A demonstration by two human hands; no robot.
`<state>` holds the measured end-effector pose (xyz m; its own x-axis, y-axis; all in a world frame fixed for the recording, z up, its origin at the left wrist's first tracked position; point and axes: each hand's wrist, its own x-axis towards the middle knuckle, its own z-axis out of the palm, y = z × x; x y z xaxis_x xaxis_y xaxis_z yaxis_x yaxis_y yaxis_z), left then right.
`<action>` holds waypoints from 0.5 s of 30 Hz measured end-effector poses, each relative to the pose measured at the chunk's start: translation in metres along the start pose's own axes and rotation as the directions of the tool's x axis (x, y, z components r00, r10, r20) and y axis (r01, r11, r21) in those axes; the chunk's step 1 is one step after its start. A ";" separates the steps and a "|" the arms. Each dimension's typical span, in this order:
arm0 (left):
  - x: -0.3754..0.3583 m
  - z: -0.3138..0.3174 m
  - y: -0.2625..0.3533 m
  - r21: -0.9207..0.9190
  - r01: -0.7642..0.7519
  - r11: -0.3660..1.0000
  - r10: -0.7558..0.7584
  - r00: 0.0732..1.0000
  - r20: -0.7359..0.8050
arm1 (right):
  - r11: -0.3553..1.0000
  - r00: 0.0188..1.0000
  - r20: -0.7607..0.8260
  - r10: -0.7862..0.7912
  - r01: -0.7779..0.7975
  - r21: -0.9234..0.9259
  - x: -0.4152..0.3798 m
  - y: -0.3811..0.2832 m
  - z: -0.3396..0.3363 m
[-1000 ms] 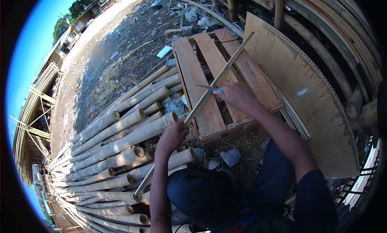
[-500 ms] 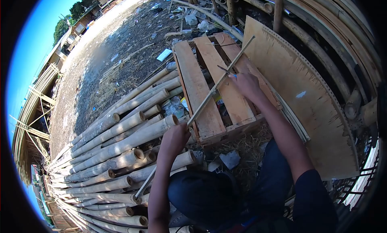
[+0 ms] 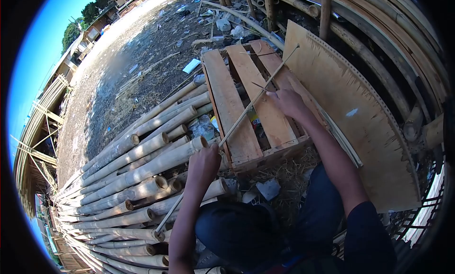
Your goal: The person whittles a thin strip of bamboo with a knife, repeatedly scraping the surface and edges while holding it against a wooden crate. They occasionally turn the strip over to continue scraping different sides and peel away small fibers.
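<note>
My left hand [image 3: 204, 164] is closed around a long thin bamboo strip [image 3: 241, 118]. The strip runs diagonally over a slatted wooden pallet [image 3: 238, 148], and its lower end passes behind my left forearm toward the bamboo poles [image 3: 173, 153]. In my right hand [image 3: 289, 103] is a knife [image 3: 259, 86], its narrow blade pointing left and lying across the strip. My right fingers are wrapped at the handle, which they mostly hide, right beside the strip.
A plywood sheet [image 3: 348, 103] leans at the right, next to a rack of bamboo poles [image 3: 365, 49]. Cut poles fan out at the left. Stones [image 3: 268, 189] and dry straw lie by my knees. Litter and a white piece [image 3: 191, 65] are scattered on the dirt beyond.
The strip has turned in my grip and now shows a narrower side. The knife blade lies slightly lower and flatter across it. My hands have barely moved.
</note>
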<state>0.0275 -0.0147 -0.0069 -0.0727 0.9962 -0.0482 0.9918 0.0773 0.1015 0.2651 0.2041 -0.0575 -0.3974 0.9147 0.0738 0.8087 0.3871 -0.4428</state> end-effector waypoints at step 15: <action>0.001 0.000 -0.005 -0.032 0.003 0.999 -0.002 1.000 0.016 | 0.865 0.842 -0.370 -0.392 0.475 0.163 0.014 -0.018 0.010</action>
<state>0.0226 -0.0145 -0.0080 -0.0734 0.9952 -0.0646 0.9877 0.0815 0.1334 0.2409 0.2090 -0.0574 -0.4918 0.6614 0.5663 0.4402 0.7500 -0.4937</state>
